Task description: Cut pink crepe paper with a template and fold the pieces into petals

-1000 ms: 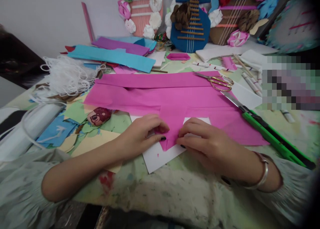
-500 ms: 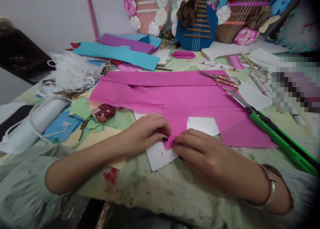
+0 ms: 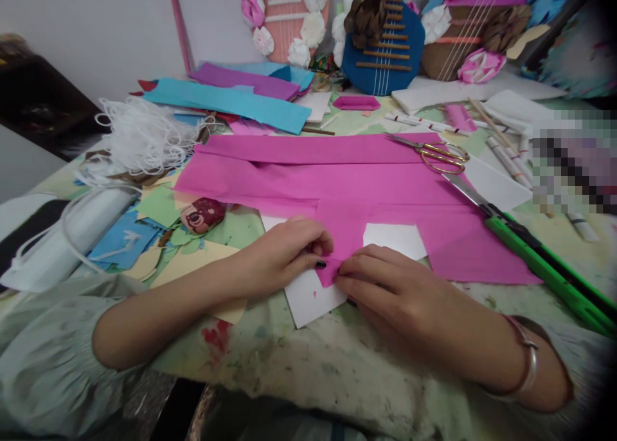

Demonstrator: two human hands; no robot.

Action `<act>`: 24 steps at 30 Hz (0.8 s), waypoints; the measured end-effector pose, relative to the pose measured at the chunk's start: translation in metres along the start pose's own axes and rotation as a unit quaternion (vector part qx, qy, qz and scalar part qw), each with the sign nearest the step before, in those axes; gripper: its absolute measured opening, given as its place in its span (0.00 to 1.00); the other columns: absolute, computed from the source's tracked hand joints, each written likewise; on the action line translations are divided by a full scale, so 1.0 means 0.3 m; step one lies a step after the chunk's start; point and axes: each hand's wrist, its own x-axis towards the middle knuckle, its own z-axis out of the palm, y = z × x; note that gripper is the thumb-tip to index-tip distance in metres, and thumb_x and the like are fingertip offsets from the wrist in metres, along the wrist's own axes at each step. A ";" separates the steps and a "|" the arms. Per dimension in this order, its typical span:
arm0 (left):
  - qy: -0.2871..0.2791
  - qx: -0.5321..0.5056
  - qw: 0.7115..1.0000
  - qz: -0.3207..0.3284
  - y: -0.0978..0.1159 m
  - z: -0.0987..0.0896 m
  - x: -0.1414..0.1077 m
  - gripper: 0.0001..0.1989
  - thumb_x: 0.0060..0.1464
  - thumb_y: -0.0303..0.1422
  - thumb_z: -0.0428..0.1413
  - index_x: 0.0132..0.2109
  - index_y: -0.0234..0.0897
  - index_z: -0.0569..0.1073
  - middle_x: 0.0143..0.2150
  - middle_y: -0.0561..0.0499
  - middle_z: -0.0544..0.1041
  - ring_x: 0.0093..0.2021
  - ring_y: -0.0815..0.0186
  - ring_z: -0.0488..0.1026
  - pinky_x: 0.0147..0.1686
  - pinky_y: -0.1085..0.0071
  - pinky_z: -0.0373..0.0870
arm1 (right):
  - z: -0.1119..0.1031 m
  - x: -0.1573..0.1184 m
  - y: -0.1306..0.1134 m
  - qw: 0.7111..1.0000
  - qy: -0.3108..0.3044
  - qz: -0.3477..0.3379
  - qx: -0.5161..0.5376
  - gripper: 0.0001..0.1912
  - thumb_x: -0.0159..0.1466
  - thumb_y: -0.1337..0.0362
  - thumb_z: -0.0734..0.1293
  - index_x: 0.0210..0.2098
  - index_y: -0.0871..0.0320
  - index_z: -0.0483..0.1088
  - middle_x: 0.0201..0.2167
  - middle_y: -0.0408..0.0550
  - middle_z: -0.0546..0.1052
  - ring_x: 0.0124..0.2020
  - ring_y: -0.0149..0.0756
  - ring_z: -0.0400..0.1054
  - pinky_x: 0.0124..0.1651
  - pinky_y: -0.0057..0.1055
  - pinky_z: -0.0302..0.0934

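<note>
A large sheet of pink paper lies across the table, with a narrow part coming down toward me over a white card. My left hand has its thumb and curled fingers closed at the left edge of that narrow part. On the other edge, the fingers of my right hand are pressed together on the pink paper, near its pointed lower end. Gold-handled scissors rest on the sheet's upper right. A green utility knife with its blade out lies over the sheet's right side.
White cord, blue paper and a dark red painted stone are on the left. Markers lie at the right. Decorated instrument shapes, one a blue lute, stand along the back.
The whole view has shifted slightly, so things sit a little farther right. Both hands keep nearly the same hold on the pink paper.
</note>
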 end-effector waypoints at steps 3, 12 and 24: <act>0.008 -0.002 1.000 -0.006 -0.001 0.004 0.000 0.07 0.55 0.22 0.48 0.39 0.35 0.67 0.34 0.53 0.69 0.35 0.68 0.65 0.35 0.72 0.62 | -0.001 0.002 -0.001 1.000 0.007 0.000 0.002 0.12 0.65 0.74 0.58 0.43 0.63 0.72 0.40 0.56 0.73 0.44 0.42 0.65 0.44 0.43 0.66; 0.018 -0.006 1.000 -0.002 -0.001 0.012 0.001 0.07 0.55 0.23 0.48 0.40 0.35 0.67 0.35 0.52 0.69 0.36 0.67 0.65 0.36 0.71 0.62 | -0.004 0.008 -0.002 1.000 -0.008 -0.008 0.000 0.15 0.66 0.75 0.56 0.43 0.64 0.72 0.40 0.57 0.72 0.43 0.43 0.64 0.43 0.44 0.65; 0.022 0.006 1.000 0.004 0.000 0.011 -0.001 0.06 0.56 0.23 0.49 0.39 0.35 0.67 0.34 0.52 0.68 0.36 0.68 0.64 0.36 0.71 0.61 | -0.010 0.001 -0.002 1.000 -0.027 -0.013 -0.008 0.15 0.67 0.74 0.55 0.45 0.62 0.71 0.41 0.57 0.72 0.44 0.43 0.63 0.44 0.43 0.63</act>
